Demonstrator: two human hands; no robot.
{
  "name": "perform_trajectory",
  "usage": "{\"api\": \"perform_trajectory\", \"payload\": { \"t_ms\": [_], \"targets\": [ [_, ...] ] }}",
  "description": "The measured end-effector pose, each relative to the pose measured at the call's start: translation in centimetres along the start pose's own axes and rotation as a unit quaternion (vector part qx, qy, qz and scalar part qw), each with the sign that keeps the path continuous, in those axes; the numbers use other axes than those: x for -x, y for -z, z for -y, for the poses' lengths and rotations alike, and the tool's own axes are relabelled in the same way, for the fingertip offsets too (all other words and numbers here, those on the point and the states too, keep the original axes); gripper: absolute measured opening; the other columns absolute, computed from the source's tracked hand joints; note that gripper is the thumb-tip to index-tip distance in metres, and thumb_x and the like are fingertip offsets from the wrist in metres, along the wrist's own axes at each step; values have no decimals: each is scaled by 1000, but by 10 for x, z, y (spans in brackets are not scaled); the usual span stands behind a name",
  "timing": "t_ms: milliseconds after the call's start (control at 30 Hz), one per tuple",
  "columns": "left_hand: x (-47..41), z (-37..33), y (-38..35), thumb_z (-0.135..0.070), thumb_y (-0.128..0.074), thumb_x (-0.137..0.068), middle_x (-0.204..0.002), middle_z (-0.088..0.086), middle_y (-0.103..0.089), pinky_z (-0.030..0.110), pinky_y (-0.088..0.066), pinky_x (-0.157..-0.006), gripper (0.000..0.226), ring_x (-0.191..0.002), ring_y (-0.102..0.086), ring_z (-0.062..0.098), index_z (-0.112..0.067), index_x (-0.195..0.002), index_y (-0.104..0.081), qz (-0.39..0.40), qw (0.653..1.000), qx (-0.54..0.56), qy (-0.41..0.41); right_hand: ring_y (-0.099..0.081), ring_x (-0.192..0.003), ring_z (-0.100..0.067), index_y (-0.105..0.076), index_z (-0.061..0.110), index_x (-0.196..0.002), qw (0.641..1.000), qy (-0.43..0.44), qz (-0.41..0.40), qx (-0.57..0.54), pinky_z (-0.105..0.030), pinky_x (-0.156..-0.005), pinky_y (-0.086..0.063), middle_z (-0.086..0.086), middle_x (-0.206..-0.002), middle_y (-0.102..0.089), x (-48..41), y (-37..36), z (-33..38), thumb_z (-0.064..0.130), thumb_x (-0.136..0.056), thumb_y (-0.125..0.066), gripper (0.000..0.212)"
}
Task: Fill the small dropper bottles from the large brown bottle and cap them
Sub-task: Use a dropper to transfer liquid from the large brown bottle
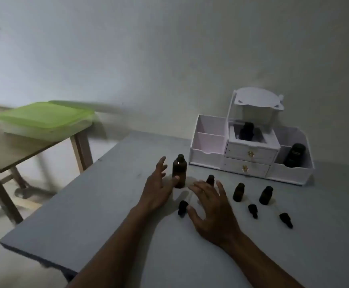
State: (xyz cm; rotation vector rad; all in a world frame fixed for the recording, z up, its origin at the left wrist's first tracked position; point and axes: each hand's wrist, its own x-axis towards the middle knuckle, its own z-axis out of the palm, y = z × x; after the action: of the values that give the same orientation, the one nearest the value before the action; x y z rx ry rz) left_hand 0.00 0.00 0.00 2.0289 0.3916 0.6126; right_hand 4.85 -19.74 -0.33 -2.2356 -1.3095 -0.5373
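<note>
We find the left hand spread wide and gripping nothing, thumb close against the large brown bottle; contact cannot be confirmed. That bottle stands upright at the hand's 1 o'clock on the grey table. The right hand is likewise splayed and empty. Three small dropper bottles stand upright from its 12 to 3 o'clock. Three dropper caps lie nearer us, one at its 9 o'clock beside the thumb. A white organizer sits at the table's 1 o'clock.
</note>
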Motion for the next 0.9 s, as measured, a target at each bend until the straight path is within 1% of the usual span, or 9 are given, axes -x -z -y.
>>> {"api": "perform_trajectory", "payload": {
  "t_ms": [100,200,300,367,433,567,667,767,900],
  "targets": [
    [-9,-2,-1,-43,-67,-87,-153,10,-41,40,-41,-103,85,-133,-47,30,-34,-155,-18,4,1000,4,-17,-41,-138,-7,-45,28,-141,999,34,23,-6,-54,-122,-17,7,-144,-53,-2,-2,-3,42,-88,-57,56],
    [-16,-2,-7,-39,-74,-81,-149,7,-47,38,-43,-102,86,-131,-49,26,-32,-153,-27,12,1000,20,-17,-43,-137,-5,-52,29,-137,995,75,60,-2,-56,-121,-15,8,-142,-55,-2,-7,-7,34,-88,-57,49],
    [-24,-1,-13,-34,-76,-77,-130,-3,-59,24,-47,-92,74,-121,-57,22,-33,-144,-43,15,998,38,-43,-50,-130,-4,-64,32,-123,991,112,68,3,-54,-121,-13,8,-132,-63,-2,-9,-8,28,-90,-53,35],
    [-30,0,-14,-26,-77,-79,-119,-8,-60,25,-51,-90,65,-112,-61,19,-32,-137,-50,11,997,59,-48,-54,-124,-4,-67,32,-119,989,129,70,-7,-50,-120,-10,10,-126,-66,-5,-9,-8,25,-89,-53,34],
    [-36,-2,-13,-19,-77,-82,-115,-7,-61,24,-49,-92,58,-109,-60,16,-24,-135,-54,5,997,56,-59,-56,-120,-2,-67,32,-119,988,135,70,-12,-48,-119,-8,11,-123,-68,-9,-9,-8,24,-88,-53,35],
    [-39,2,-15,-15,-77,-82,-108,-7,-64,11,-46,-85,50,-105,-61,13,-16,-129,-61,6,997,40,-72,-58,-118,-2,-67,32,-117,987,143,67,-4,-47,-119,-7,11,-122,-68,-8,-10,-10,26,-90,-54,30],
    [-37,4,-16,-16,-78,-81,-106,-9,-63,5,-44,-80,48,-96,-59,3,-18,-127,-62,5,997,36,-69,-60,-116,-1,-66,32,-115,986,153,63,-7,-49,-118,-10,13,-121,-69,-6,-10,-8,31,-90,-55,27],
    [-37,5,-15,-17,-78,-81,-101,-14,-63,3,-43,-75,43,-92,-59,-3,-28,-118,-61,10,997,45,-65,-60,-115,1,-63,32,-113,986,163,36,-26,-48,-119,-16,13,-116,-71,-5,-10,-4,30,-90,-59,24],
    [-36,7,-16,-20,-78,-79,-99,-19,-66,15,-51,-84,40,-98,-64,0,-35,-112,-62,7,996,54,-67,-61,-111,4,-60,26,-114,985,140,-59,-76,-44,-115,-37,10,-112,-72,-13,1,1,30,-88,-67,27]
  ]
}}
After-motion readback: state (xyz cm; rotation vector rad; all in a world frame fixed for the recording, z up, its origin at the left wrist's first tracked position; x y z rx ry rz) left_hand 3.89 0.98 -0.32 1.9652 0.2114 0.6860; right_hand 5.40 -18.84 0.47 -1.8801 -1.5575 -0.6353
